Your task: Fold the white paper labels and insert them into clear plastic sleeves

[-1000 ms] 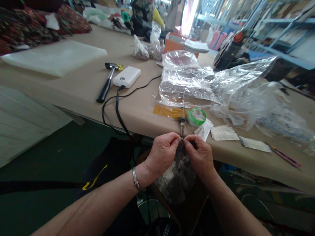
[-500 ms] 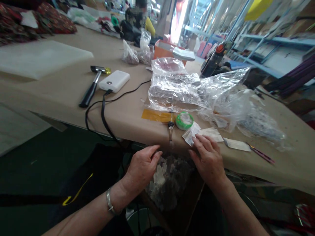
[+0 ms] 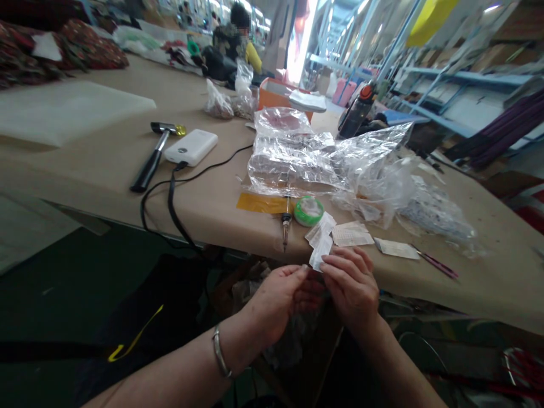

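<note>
My right hand [image 3: 351,283] is at the table's front edge, its fingers closed on a small white paper slip [image 3: 322,253] that juts over the edge. Just left of it is my left hand [image 3: 280,297], wearing a metal bracelet [image 3: 221,352]. Its thumb and forefinger are pinched together close to the slip; whatever lies between them is too small to make out. More printed slips [image 3: 352,233] lie behind my right hand. A green tape roll [image 3: 309,211] sits beside a pen-like tool with a metal tip [image 3: 286,224], which points toward me.
Clear plastic bags [image 3: 297,161] cover the table's middle. Left of them are a hammer [image 3: 153,158], a white power bank [image 3: 192,147] and its black cable [image 3: 204,171]. Purple tweezers [image 3: 436,263] lie at right. A dark bottle [image 3: 356,113] leans farther back. A person [image 3: 232,42] is in the background.
My left hand has moved right, close to my right hand. My right hand has drawn a paper slip toward the table edge. The view has shifted slightly.
</note>
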The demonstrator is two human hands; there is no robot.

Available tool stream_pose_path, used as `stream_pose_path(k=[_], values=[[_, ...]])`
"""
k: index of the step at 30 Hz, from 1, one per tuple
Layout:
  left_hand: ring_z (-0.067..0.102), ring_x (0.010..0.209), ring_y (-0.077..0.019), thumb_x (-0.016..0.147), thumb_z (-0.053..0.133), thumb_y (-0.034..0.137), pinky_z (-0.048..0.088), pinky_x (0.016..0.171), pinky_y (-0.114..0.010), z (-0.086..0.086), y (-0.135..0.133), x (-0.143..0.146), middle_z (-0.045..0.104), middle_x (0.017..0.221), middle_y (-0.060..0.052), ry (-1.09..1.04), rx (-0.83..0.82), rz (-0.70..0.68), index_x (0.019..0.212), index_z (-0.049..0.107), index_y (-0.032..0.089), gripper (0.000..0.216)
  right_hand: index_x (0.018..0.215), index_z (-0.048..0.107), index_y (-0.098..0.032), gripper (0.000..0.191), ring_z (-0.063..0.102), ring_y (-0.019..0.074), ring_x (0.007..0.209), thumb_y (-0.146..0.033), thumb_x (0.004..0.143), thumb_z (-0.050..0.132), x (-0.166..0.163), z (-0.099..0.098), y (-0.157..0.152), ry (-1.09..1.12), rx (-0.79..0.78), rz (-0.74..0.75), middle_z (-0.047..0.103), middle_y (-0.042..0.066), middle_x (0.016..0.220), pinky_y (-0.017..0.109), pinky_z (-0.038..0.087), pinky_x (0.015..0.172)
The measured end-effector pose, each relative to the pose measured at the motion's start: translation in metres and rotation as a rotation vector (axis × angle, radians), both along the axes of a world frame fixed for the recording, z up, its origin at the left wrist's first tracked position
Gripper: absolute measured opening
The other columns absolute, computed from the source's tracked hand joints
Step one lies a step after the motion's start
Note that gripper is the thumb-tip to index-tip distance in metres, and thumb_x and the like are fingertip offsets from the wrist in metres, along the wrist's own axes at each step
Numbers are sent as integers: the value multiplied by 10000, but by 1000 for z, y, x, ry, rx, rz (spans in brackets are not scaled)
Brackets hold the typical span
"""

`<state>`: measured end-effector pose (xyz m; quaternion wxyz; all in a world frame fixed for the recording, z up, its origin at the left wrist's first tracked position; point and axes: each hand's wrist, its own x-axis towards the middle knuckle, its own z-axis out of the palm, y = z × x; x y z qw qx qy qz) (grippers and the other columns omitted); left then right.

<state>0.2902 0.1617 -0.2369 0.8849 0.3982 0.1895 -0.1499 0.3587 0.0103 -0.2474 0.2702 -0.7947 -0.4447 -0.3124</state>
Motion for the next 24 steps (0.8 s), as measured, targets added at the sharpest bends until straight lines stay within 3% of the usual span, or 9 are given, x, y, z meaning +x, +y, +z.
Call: stream_pose_path(k=[3, 6, 14, 24], values=[[578, 595, -101, 856, 523, 286, 469, 597, -240, 0, -8, 8, 616, 745, -41, 13, -232, 27, 878, 625, 119, 197, 907, 662, -231, 128, 591, 219, 1015, -145, 839, 596, -11, -2, -3, 16, -50, 58, 718, 3, 935, 465, 345, 975], [581, 606, -105, 862, 524, 294, 475, 597, -243, -2, -12, 14, 610, 752, -39, -4, -307, 64, 867, 621, 122, 198, 913, 655, -222, 123, 585, 221, 1022, -152, 855, 573, -10, -6, -4, 24, -68, 56, 715, 7, 947, 466, 337, 980], [608, 737, -135, 842, 545, 217, 476, 714, -266, 4, -18, 20, 641, 849, -91, -110, -252, 144, 902, 615, 106, 145, 906, 644, -230, 100, 581, 208, 1017, -178, 863, 571, 17, -3, 3, -4, -69, 8, 707, 4, 954, 455, 326, 1003], [609, 763, -152, 817, 581, 278, 453, 757, -298, 6, -21, 18, 659, 858, -108, -84, -132, 178, 888, 609, 102, 192, 829, 651, -216, 53, 593, 199, 949, -193, 842, 605, 38, -1, 8, 41, -6, -9, 698, 13, 865, 439, 373, 964]])
